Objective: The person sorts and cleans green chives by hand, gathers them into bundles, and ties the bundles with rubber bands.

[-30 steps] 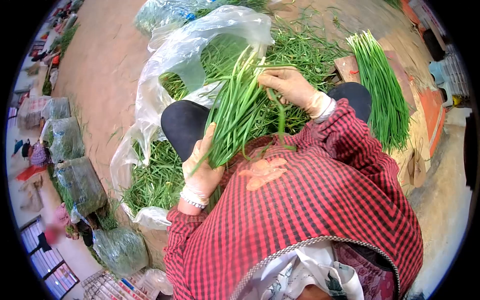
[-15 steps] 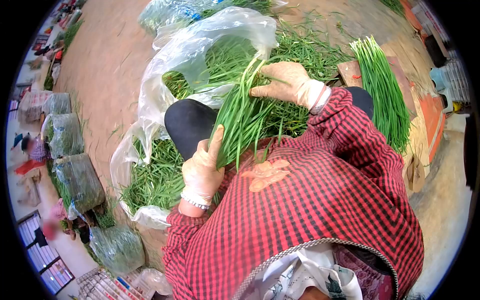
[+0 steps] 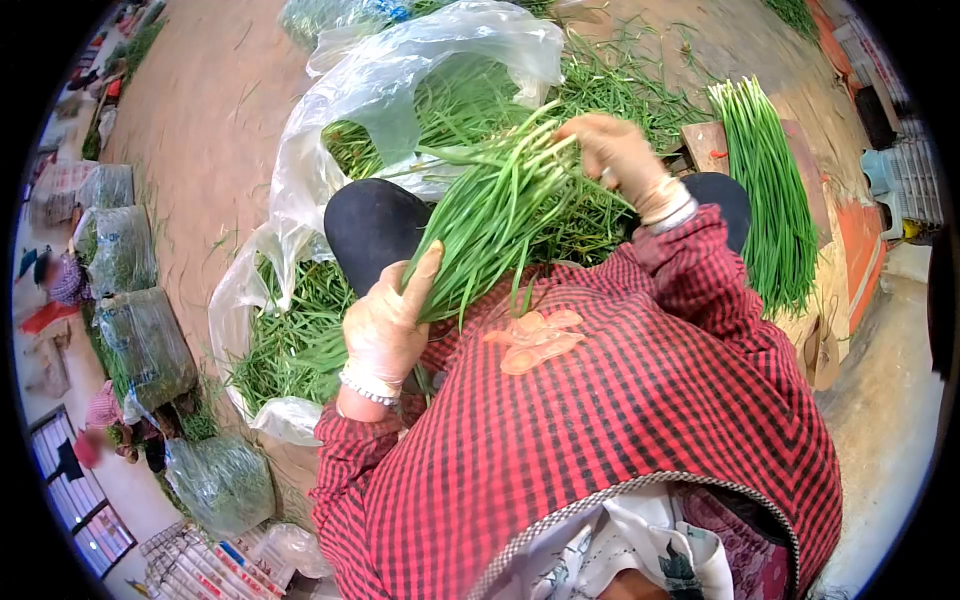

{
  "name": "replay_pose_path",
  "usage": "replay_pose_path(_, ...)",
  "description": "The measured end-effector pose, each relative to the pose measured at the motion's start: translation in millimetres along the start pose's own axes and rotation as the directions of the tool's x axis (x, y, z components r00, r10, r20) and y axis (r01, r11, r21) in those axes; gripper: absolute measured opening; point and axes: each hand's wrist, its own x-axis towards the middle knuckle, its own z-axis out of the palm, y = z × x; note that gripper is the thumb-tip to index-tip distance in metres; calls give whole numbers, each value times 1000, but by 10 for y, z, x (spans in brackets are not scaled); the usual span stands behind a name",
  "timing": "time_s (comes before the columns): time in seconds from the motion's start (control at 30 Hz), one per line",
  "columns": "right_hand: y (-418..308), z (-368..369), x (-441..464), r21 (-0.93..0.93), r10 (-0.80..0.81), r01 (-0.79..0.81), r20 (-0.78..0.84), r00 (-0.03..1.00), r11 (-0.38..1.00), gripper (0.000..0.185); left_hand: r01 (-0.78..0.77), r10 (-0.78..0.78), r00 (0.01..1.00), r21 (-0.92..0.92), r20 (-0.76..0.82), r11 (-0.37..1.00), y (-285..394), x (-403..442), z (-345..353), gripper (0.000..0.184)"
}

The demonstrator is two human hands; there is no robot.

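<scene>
My left hand (image 3: 388, 325), in a pale thin glove, is wrapped round the lower part of a loose bunch of long green stalks (image 3: 495, 215). The bunch slants over my lap, pale ends up and to the right. By those pale ends is my right hand (image 3: 620, 160), also gloved, its fingers curled and smeared by motion; whether it holds a stalk is unclear. A large clear plastic bag (image 3: 350, 90) full of greens lies open in front of my knees. To the right, a neat bundle of green stalks (image 3: 765, 195) rests on a low board (image 3: 705, 145).
Loose greens (image 3: 640, 90) are scattered on the floor beyond my knees. Several filled plastic bags (image 3: 148, 348) stand in a row at the left, with people beside them. A light blue plastic stool (image 3: 880, 175) is at the far right.
The bunch has tilted further right, its pale ends now spread near my right hand. My right hand has lifted its fingers off the stalks' side and shifted slightly right. My left hand has moved slightly left.
</scene>
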Motion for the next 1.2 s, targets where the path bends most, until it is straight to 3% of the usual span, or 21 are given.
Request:
replay_pose_path(0.07, 107, -464, 205, -154, 30, -42, -79, 996, 987, 22, -54, 55, 998, 58, -18, 997, -108, -45, -27, 88)
replay_pose_path(0.13, 231, -651, 337, -603, -203, 193, 52, 978, 774, 46, -52, 53, 998, 83, -13, 995, -149, -86, -42, 88)
replay_pose_path(0.17, 273, -631, 337, -603, -200, 191, 53, 978, 775, 46, -77, 80, 997, 125, -18, 989, -165, -103, -40, 88)
replay_pose_path(0.23, -53, -258, 181, -841, -539, 416, 184, 822, 347, 74, -119, 117, 993, 166, 26, 979, -135, -91, -108, 87)
replay_pose_path(0.27, -338, -84, 100, -839, -302, 401, 300, 905, 368, 92, -123, 120, 992, 166, 27, 978, -117, -82, -103, 87)
replay_pose_path(0.3, -383, 65, 197, -887, -136, 413, 392, 910, 206, 99, -161, 158, 987, 190, 30, 969, -99, -71, -95, 86)
replay_pose_path(0.37, -481, 437, 227, -868, 270, 366, 461, 845, 336, 108, -208, 201, 978, 201, 52, 957, -56, -64, -111, 85)
replay_pose_path(0.4, -325, 561, 296, -812, 320, 356, 527, 787, 462, 98, -210, 203, 978, 201, 54, 957, -35, -68, -121, 85)
replay_pose_path(0.47, -75, 729, 320, -636, 237, 406, 684, 690, 656, 73, -196, 185, 979, 156, 84, 968, -8, -97, -121, 85)
replay_pose_path(0.53, 230, 822, 330, -505, -22, 511, 696, 718, 695, 49, -188, 173, 979, 134, 112, 973, -41, -167, -44, 86)
replay_pose_path(0.6, 333, 789, 249, -464, -88, 508, 670, 737, 725, 39, -95, 89, 983, 32, 162, 995, -27, -229, 19, 87)
replay_pose_path(0.67, 327, 730, 196, -377, -72, 262, 449, 891, 888, 38, -87, 83, 982, 17, 172, 996, -28, -245, 94, 86)
replay_pose_path(0.73, 305, 683, 166, 76, 63, -87, 279, 958, 993, 38, -62, 64, 988, -13, 139, 998, -33, -229, 134, 85)
replay_pose_path(0.8, 117, 467, 125, 141, 109, -115, 55, 993, 983, 35, -70, 74, 990, -37, 121, 997, -52, -205, 127, 79)
replay_pose_path(0.87, 27, 172, 120, 237, 89, -110, 98, 991, 965, 35, -28, 42, 996, -170, 78, 985, -90, -202, 134, 74)
replay_pose_path(0.93, -66, -100, 48, 114, 55, -55, 7, 998, 992, 33, -34, 45, 997, -157, 67, 987, -88, -215, 124, 72)
replay_pose_path(1.0, -23, -491, 86, -371, -19, 8, -25, 1000, 929, 31, -8, 16, 999, -195, 42, 981, -97, -239, 142, 74)
replay_pose_path(1.03, 82, -572, 117, -727, -379, 331, 105, 920, 601, 35, -7, 16, 999, -198, 40, 980, -91, -240, 139, 74)
replay_pose_path(1.07, 168, -668, 122, -728, -379, 330, 104, 920, 601, 35, 0, 10, 999, -182, 51, 983, -81, -236, 128, 76)
replay_pose_path(1.13, -228, -396, -196, -931, -184, 155, 97, 978, 330, 42, -4, 14, 998, -164, 56, 986, -56, -200, 130, 78)
replay_pose_path(1.2, -361, -101, -356, -809, -156, 237, 180, 971, 538, 41, -2, 3, 1000, -40, 10, 999, -13, -188, 156, 85)
